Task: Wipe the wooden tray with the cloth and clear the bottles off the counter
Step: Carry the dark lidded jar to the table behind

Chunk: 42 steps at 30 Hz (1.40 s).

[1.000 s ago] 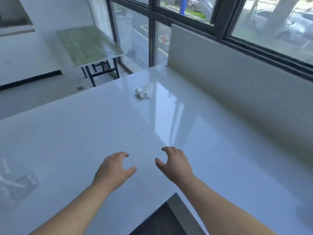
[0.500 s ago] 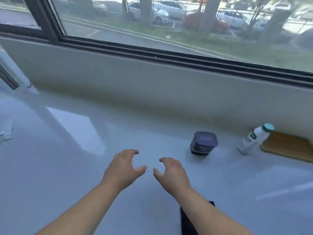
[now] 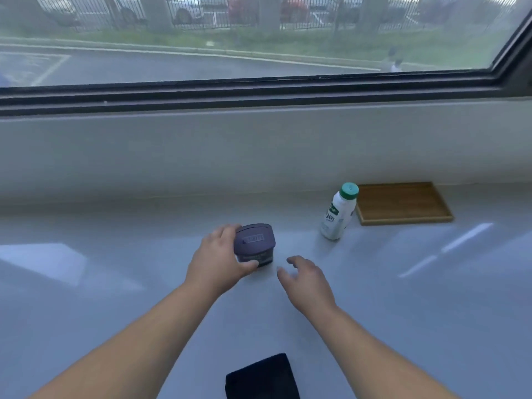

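A squat dark purple jar (image 3: 256, 243) stands on the white counter (image 3: 403, 298), and my left hand (image 3: 218, 262) wraps around its left side, fingers behind it and thumb at its front. My right hand (image 3: 306, 279) hovers open just right of the jar, touching nothing. A white bottle (image 3: 338, 213) with a green cap stands upright further right. Beside it, against the wall, lies the empty wooden tray (image 3: 403, 203). A dark folded cloth (image 3: 262, 377) lies at the counter's near edge between my forearms.
A low white wall (image 3: 201, 156) runs along the back of the counter under a wide dark-framed window (image 3: 259, 93). The counter stretches left and right of the objects.
My view swung right, from the counter's left end to the jar, bottle and tray. My left hand reached forward and closed around the jar; my right hand moved up beside it.
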{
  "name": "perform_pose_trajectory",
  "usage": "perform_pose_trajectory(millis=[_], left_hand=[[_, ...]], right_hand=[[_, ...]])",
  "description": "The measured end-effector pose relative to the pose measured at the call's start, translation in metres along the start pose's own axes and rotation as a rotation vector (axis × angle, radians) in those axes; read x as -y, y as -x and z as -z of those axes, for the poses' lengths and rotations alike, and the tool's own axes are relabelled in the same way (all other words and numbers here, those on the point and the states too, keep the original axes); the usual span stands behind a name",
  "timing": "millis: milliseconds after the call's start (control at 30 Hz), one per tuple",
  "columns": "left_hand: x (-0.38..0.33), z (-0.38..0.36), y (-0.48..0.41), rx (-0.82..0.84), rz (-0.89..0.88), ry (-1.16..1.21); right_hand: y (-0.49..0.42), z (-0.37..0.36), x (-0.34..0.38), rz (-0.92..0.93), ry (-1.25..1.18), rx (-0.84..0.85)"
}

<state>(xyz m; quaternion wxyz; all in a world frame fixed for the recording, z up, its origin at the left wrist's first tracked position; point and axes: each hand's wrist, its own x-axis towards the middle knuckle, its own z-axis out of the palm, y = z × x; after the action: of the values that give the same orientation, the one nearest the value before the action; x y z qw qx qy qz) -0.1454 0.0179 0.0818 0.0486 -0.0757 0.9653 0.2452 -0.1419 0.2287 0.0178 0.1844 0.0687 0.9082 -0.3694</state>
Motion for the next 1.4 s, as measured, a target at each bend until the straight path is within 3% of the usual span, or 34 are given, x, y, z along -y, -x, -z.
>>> perform_pose_trajectory(millis=[300, 500, 933, 1400], left_hand=[[-0.022, -0.022, -0.045, 0.119, 0.034, -0.165], [-0.013, -0.017, -0.04, 0.081, 0.019, -0.123], [0.102, 0.069, 0.061, -0.056, 0.177, -0.063], [0.291, 0.179, 0.267, -0.245, 0.511, -0.028]], right_hand=[[-0.038, -0.005, 0.011, -0.158, -0.396, 0.192], [-0.039, -0.02, 0.03, -0.301, -0.644, 0.255], [0.035, -0.109, 0.127, -0.192, -0.639, 0.451], [0.209, -0.292, 0.26, -0.031, -0.438, 0.768]])
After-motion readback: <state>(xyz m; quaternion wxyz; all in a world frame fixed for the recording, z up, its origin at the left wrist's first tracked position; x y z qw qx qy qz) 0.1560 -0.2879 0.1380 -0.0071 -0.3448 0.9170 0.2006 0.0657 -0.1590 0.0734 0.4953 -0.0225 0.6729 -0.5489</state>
